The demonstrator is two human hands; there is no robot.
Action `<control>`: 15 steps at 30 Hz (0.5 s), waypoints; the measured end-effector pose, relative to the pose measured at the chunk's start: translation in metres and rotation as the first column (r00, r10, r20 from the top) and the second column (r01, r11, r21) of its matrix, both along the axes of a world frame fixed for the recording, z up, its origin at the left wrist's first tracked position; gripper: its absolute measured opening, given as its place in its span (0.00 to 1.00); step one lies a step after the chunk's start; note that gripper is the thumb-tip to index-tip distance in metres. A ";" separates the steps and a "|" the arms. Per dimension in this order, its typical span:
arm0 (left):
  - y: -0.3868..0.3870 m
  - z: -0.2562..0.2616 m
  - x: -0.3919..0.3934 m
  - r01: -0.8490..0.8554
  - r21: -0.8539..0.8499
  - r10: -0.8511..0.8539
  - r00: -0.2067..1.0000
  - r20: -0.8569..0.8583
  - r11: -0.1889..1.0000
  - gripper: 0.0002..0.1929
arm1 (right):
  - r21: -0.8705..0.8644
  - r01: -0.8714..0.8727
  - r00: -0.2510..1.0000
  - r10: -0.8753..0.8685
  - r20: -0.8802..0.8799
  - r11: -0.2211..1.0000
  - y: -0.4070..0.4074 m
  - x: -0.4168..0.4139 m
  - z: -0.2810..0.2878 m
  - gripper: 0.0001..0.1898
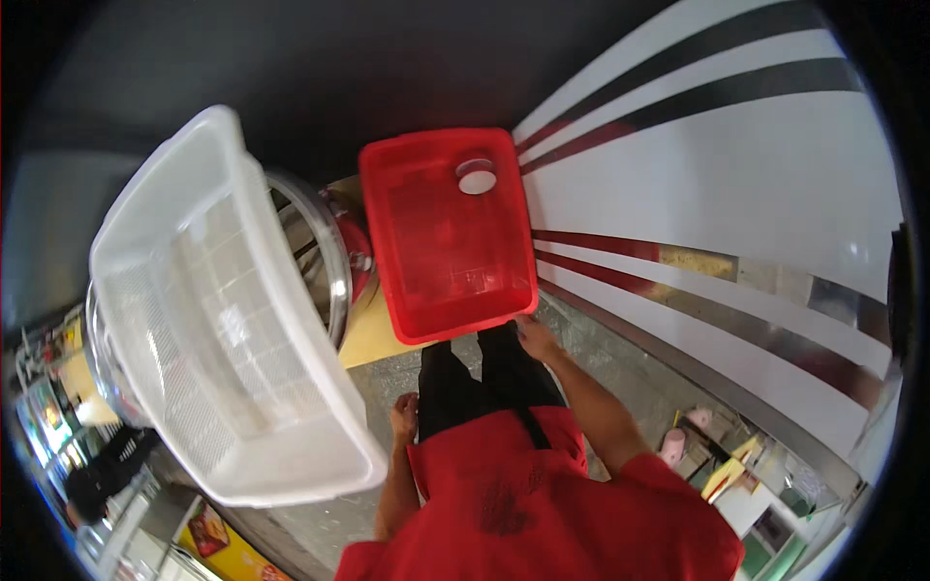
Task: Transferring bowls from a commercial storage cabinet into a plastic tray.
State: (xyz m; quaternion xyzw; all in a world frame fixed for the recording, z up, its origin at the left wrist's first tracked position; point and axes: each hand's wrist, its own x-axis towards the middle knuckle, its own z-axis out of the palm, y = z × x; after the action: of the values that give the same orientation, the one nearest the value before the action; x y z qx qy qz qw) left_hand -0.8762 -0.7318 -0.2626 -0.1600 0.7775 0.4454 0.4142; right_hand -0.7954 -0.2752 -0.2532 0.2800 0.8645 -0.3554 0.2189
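Observation:
A red plastic tub (450, 232) stands before me on a yellow surface (378, 341), with a white round lid or container (476, 179) inside near its far right corner. My right hand (536, 338) is at the tub's near right corner; whether it grips the rim cannot be told. My left hand (405, 417) hangs beside my left thigh with its fingers curled, and no object shows in it. A large white plastic basket (232, 319) with perforated sides stands tilted at the left, above a round metal rim (334, 254).
A white wall with shiny strips (697, 174) runs along the right. Something red (354, 254) sits between the metal rim and the tub. Shelving with pink containers (674, 444) is at the lower right. A person in dark clothing (109, 472) is at the far lower left.

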 end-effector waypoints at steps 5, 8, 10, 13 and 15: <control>0.050 0.048 0.014 0.305 -0.144 -0.322 0.940 -0.114 0.941 0.14 | 0.036 -0.073 0.993 0.076 -0.088 0.997 0.069 -0.109 -0.067 0.36; 0.082 0.056 0.023 0.261 -0.181 -0.284 0.952 -0.116 0.948 0.14 | 0.359 -0.152 0.953 0.233 -0.192 0.921 0.118 -0.194 -0.097 0.42; 0.070 0.051 0.034 0.221 -0.226 -0.248 0.964 -0.099 0.949 0.15 | 0.317 -0.075 0.985 0.120 -0.122 0.945 0.114 -0.265 -0.097 0.45; 0.095 0.052 0.037 0.199 -0.239 -0.217 0.975 -0.053 0.951 0.15 | 0.539 -0.070 0.960 0.203 -0.191 0.839 0.158 -0.318 -0.110 0.47; 0.111 0.059 0.029 0.198 -0.266 -0.208 0.978 -0.012 0.944 0.15 | 0.561 -0.081 0.971 0.192 -0.142 0.824 0.179 -0.348 -0.120 0.48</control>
State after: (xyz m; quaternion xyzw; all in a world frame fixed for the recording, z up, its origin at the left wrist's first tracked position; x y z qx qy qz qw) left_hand -0.8474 -0.6208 -0.2040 -0.1237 0.8502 0.2964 0.4172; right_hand -1.1437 -0.0962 -0.3730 0.2325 0.9649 -0.1001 0.0694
